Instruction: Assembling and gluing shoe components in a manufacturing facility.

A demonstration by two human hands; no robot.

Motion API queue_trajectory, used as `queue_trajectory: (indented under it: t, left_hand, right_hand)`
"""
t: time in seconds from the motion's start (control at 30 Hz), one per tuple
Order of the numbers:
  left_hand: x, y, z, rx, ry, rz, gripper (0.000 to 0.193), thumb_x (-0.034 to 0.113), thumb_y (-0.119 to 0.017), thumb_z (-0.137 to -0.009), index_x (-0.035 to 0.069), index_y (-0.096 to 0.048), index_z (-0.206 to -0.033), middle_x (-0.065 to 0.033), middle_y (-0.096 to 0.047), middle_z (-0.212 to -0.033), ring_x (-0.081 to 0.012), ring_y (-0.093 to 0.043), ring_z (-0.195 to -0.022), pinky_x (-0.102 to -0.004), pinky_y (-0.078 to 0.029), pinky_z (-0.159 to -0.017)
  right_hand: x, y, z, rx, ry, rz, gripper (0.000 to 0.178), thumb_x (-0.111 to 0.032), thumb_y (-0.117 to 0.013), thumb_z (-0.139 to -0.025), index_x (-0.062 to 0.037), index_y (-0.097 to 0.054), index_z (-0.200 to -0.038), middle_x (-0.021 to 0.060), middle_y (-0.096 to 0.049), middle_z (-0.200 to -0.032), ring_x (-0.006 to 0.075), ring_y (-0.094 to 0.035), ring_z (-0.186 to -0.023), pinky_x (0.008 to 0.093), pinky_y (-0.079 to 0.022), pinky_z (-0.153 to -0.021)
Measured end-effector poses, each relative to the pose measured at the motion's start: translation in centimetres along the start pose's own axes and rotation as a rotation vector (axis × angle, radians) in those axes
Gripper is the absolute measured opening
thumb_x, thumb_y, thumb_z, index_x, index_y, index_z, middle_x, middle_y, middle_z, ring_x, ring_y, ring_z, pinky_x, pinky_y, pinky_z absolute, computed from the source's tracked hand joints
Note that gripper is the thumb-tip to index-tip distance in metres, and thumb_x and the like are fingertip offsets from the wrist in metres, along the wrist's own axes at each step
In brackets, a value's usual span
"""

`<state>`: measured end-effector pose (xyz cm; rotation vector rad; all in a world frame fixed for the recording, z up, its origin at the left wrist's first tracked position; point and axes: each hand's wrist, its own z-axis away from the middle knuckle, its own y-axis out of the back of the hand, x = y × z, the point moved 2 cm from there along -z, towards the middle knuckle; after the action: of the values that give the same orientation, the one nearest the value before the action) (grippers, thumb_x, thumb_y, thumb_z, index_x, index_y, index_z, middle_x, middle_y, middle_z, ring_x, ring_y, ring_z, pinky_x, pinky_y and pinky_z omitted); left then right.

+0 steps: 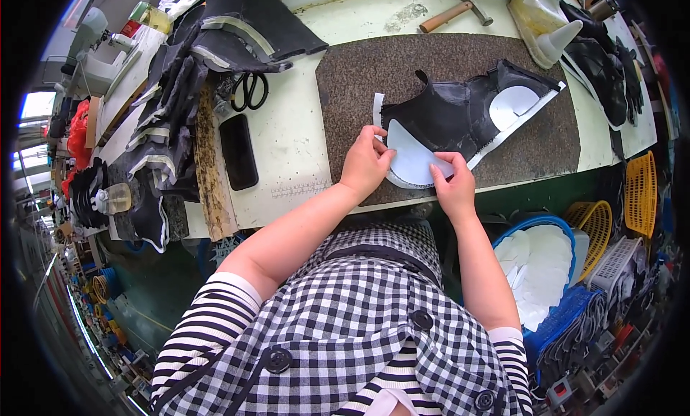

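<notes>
A black shoe upper (449, 103) with white edging lies flat on a brown mat. One white rounded piece (514, 100) sits on its far right end. A second white curved piece (408, 151) covers the near left end. My left hand (368, 161) is closed on that piece's left edge, thumb and fingers at the rim of the upper. My right hand (454, 186) pinches the same piece at its right corner, thumb on top. The underside of the fingers is hidden.
Around the brown mat (359, 78) lie a hammer (449, 15), a yellowish glue container with a white nozzle (550, 39), black scissors (249, 91) and a phone (238, 151). Dark cut pieces (162, 107) pile up at left. A blue basket (571, 236) of white pieces (535, 265) stands below right.
</notes>
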<state>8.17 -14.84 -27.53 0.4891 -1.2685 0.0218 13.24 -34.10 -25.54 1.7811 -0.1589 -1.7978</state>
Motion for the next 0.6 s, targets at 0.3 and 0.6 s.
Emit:
queue_trajectory:
  t: [0.3, 0.6]
  left_hand:
    - [-1.3, 2.0, 1.6, 0.211, -0.046, 0.335, 0.017, 0.006, -0.056, -0.091, 0.003, -0.047, -0.105, -0.0066, -0.049, -0.086, -0.0128, -0.054, -0.074, -0.0263, -0.046, -0.063]
    - [3.2, -1.6, 3.3, -0.350, -0.759, -0.633, 0.071, 0.040, -0.060, -0.083, 0.005, -0.035, -0.140, -0.0174, -0.026, -0.149, -0.0293, -0.025, -0.139, -0.0425, -0.022, -0.112]
  right_hand:
    - [0.4, -0.2, 0.2, 0.040, 0.081, 0.073, 0.025, -0.014, -0.068, -0.081, -0.0042, -0.060, -0.102, 0.0130, -0.067, -0.091, 0.0266, -0.065, -0.084, 0.0331, -0.049, -0.074]
    - [0.8, -0.1, 0.2, 0.025, 0.036, -0.008, 0.022, -0.011, -0.066, -0.082, -0.0042, -0.060, -0.102, 0.0133, -0.066, -0.091, 0.0278, -0.065, -0.081, 0.0337, -0.050, -0.071]
